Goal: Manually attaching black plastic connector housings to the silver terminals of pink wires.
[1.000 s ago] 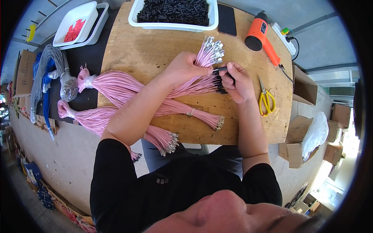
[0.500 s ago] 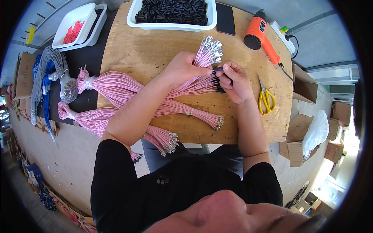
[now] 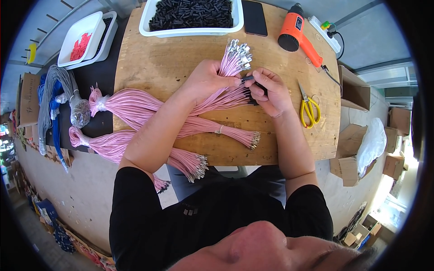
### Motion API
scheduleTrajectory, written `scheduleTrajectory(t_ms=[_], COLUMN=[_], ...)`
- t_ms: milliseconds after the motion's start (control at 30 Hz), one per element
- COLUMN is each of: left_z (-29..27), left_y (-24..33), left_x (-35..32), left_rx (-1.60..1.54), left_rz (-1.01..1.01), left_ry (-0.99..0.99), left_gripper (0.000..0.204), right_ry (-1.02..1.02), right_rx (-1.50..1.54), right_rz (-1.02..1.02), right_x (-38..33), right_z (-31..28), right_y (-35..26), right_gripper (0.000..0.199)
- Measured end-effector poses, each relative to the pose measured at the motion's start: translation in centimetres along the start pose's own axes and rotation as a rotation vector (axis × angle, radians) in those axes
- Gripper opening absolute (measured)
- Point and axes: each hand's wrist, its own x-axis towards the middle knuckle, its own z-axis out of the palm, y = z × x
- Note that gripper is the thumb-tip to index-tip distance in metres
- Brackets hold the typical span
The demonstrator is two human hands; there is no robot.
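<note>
The bench [image 3: 158, 54] has a worn wooden top with a curved outline. Taking its middle as the clock's centre, a white plastic tray [image 3: 194, 32] sits at 11 o'clock, with a black smartphone [image 3: 254, 18] just beside it, toward 12. An orange heat gun [image 3: 291, 29] lies between 1 and 2, and yellow-handled scissors [image 3: 308, 110] at 3, blades toward 1. Pink wire bundles [image 3: 129, 107] stretch across from 9 to 5, one bound near its metal-tipped end at 5. An adjoining black surface [image 3: 97, 74] at 9 o'clock carries grey wires [image 3: 68, 81] and a larger white tray [image 3: 107, 47] toward 10.
</note>
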Motion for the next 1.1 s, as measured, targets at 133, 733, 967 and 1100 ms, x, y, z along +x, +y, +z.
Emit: scheduleTrajectory(t_ms=[133,733,967,1100], left_z=[0.0,0.1,0.2,0.1], left_y=[0.0,-0.3,-0.1,-0.1], left_x=[0.0,0.1,-0.1,0.1], left_rx=[-0.015,-0.087,-0.085,0.037], left_rz=[0.004,-0.051,-0.034,-0.010], left_ry=[-0.003,-0.112,-0.128,-0.073], left_gripper=[0.023,0.027,0.024,0.022], right_ry=[-0.006,0.139,0.137,0.153], right_rx=[0.000,-0.233,-0.275,-0.314], right_rz=[-0.003,-0.189,-0.203,-0.263], right_x=[0.0,-0.2,0.2,0.1], right_z=[0.1,0.4,0.2,0.1], right_y=[0.0,-0.1,0.4,0.6], right_gripper=[0.014,0.024,0.013,0.009])
